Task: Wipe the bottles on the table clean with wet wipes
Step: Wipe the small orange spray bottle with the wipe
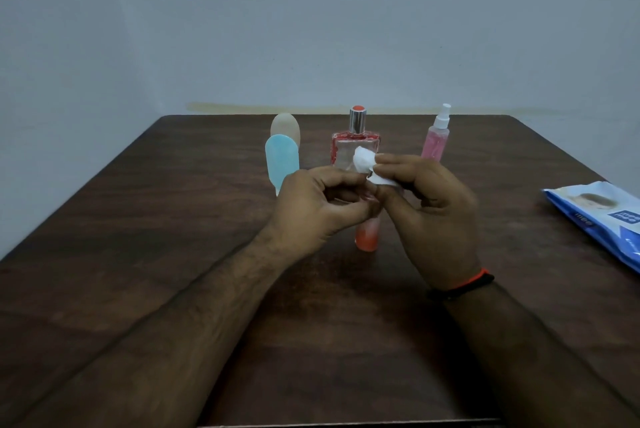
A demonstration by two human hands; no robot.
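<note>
Fingers of the right hand (429, 205) pinch a crumpled white wipe (367, 164), thumb and forefinger closed on its edge so the bunched part stands free above the knuckles, ready to rub. Just below and between both sets of fingers is an orange bottle (367, 237); only its lower end shows, hanging under the hands, so it appears lifted off the counter (138, 219) or at least steadied upright. The left hand (318, 209) has its fingers curled toward that bottle's upper part, which they hide; they seem to hold it, probably so it can be steadied while the wipe works the top, though the exact contact is covered. Both forearms reach forward from the near edge and converge, wrists slightly raised, palms turned inward to face each other; a dark band with an orange edge (464, 283) sits on the right wrist. Beyond the fingertips stands a square glass bottle (355, 147) with a silver cap. Left of the left fingers are a blue bottle (282, 160) and, behind it, a beige one (285, 126). Beyond the right fingers is a pink spray bottle (436, 140). Well off to the right lies the wipes pack (595, 216), kept within reach for a fresh sheet.
</note>
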